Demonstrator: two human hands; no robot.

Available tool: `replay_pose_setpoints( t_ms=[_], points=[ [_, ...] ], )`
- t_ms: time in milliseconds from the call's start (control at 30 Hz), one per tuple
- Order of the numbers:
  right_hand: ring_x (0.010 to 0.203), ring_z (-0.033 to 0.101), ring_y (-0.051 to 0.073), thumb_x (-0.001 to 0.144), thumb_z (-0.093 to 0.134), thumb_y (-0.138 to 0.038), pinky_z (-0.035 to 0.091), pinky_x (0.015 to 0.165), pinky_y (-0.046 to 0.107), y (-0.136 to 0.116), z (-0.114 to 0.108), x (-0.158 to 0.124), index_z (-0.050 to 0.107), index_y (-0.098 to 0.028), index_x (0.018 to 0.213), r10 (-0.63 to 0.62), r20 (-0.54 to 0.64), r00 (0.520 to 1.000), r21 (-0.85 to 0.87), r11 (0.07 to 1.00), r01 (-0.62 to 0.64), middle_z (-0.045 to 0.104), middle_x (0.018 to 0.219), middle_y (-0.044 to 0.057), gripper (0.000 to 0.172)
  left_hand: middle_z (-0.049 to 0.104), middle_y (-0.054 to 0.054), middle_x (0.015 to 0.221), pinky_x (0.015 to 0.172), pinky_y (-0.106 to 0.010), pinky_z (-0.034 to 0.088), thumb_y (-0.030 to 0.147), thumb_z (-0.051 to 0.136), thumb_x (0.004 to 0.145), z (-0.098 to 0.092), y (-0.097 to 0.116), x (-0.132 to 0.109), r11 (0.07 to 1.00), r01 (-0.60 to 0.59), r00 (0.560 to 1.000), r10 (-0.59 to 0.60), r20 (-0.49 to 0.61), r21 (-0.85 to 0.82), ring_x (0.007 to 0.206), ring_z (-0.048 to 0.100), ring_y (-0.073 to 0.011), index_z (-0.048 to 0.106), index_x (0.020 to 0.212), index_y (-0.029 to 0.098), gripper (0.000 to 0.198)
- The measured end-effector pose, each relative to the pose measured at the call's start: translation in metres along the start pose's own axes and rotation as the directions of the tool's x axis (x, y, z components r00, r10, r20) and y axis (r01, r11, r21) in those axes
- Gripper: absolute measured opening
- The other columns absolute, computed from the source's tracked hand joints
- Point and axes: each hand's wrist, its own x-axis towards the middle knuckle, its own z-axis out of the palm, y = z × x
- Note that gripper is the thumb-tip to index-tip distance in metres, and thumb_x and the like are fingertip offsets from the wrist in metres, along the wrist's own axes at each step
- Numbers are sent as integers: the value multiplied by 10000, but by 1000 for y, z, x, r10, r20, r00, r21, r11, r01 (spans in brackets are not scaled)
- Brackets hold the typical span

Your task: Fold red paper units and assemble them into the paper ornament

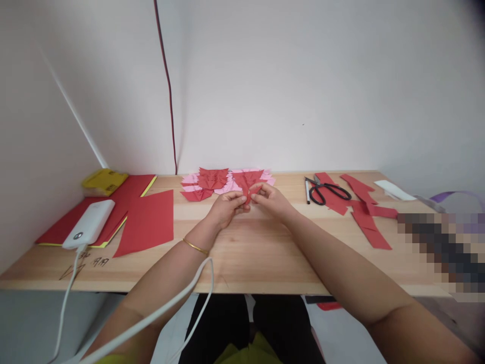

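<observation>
A small folded red paper (249, 196) is pinched in the fingertips of both the left hand (228, 205) and the right hand (272, 199), over the counter (261, 258), just near of the far paper pile (213, 178). Folding is judged to be in hand; a steady grip and firm creasing are called for next. Counted: at right, one pair of scissors (321, 185), one pen (307, 192); at left, one power bank (90, 222), one yellow packet (105, 181). The pile's pieces are overlapped and cannot be counted.
</observation>
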Motion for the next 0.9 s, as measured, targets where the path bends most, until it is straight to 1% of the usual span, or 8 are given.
replay_pose_setpoints(
  t_ms=[67, 133, 333, 500, 633, 733, 900],
  points=[
    [665, 569, 123, 718, 625, -307, 454, 662, 270, 1, 2, -1, 577, -170, 820, -6, 9, 1000, -40, 999, 7, 602, 710, -7, 178, 627, -14, 680, 749, -337, 512, 274, 789, 597, 0, 0, 0, 1000, 8, 1000, -8, 4, 7, 621, 603, -107, 644, 748, 108, 269],
    [656, 566, 124, 713, 617, -295, 449, 634, 264, 3, 3, -1, 577, -167, 793, -12, -7, 1000, -59, 998, 11, 604, 704, -4, 156, 637, -18, 681, 748, -332, 510, 271, 793, 592, 0, -1, 0, 1000, 17, 1000, -17, 3, 7, 621, 616, -115, 651, 757, 107, 273],
    [669, 567, 120, 705, 612, -282, 451, 659, 266, 6, 4, 0, 579, -167, 799, -49, -4, 999, -40, 998, 49, 608, 730, -1, 152, 651, -23, 684, 735, -331, 510, 264, 803, 578, -1, -2, 1, 999, 35, 999, -35, 10, 9, 617, 632, -128, 654, 745, 104, 274],
    [712, 583, 130, 691, 632, -299, 455, 690, 273, 11, 4, 1, 576, -173, 793, -37, 15, 999, 8, 999, 37, 626, 771, 5, 172, 646, -18, 660, 710, -316, 511, 268, 808, 566, -1, -1, 0, 999, 45, 999, -45, 8, 20, 602, 628, -124, 643, 720, 102, 280],
    [715, 585, 135, 682, 644, -302, 454, 684, 274, 14, 6, 1, 573, -180, 778, -39, -12, 999, 1, 999, 39, 629, 770, 0, 171, 639, -15, 634, 699, -323, 509, 273, 818, 540, 0, -1, 0, 998, 62, 998, -62, -3, 18, 587, 624, -128, 623, 698, 100, 305],
    [679, 570, 128, 685, 645, -303, 448, 656, 267, 10, 8, 0, 569, -183, 766, -35, -30, 999, -9, 999, 35, 610, 730, -11, 163, 635, -14, 628, 698, -325, 504, 267, 814, 543, 1, 0, -1, 998, 55, 998, -55, -14, 18, 586, 618, -125, 612, 690, 104, 298],
    [629, 550, 119, 713, 646, -349, 444, 625, 262, 0, 10, -4, 557, -183, 775, -19, -27, 999, 14, 1000, 20, 572, 653, -23, 199, 632, -4, 629, 690, -303, 496, 253, 792, 572, 1, -1, 0, 1000, 8, 1000, -8, -19, 7, 574, 601, -107, 607, 679, 113, 255]
  ],
)
